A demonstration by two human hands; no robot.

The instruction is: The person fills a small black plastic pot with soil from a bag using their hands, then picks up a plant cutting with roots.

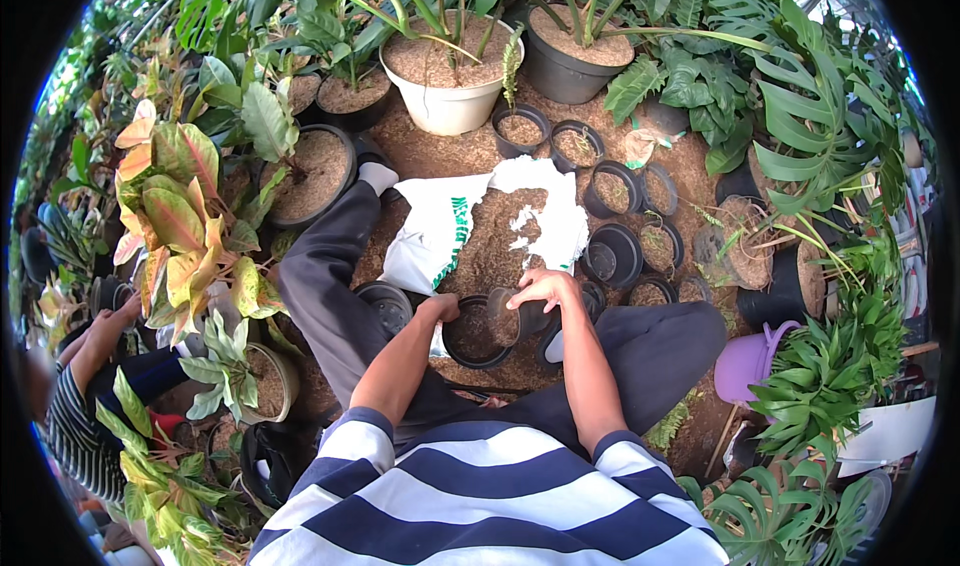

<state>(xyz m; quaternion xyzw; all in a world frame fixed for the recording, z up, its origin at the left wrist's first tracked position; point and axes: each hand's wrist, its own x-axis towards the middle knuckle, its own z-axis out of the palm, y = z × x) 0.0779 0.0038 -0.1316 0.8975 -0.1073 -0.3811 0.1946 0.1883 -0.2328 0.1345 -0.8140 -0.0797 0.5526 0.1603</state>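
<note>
A round black plastic pot (pixel 474 364) stands between my legs, some brown potting mix inside it. At its left rim is my left hand (pixel 438 309), with fingers closed over the edge. My right hand (pixel 546 289) grips a small see-through plastic cup (pixel 504 318), tilted over the pot's right side. The fingers on the cup are partly hidden. Just beyond both hands lies a torn white sack (pixel 428 228) with green print, its opening showing brown, crumbly potting mix (pixel 497 228). Left of the pot, beside my left forearm, sits another black pot (pixel 384 304).
Several small black pots, including an unfilled one (pixel 612 255), stand right of the sack. A large white pot (pixel 447 104) is beyond it. Leafy plants surround me. A purple bucket (pixel 742 368) is at the right. Another person's arm (pixel 98 344) shows at far left.
</note>
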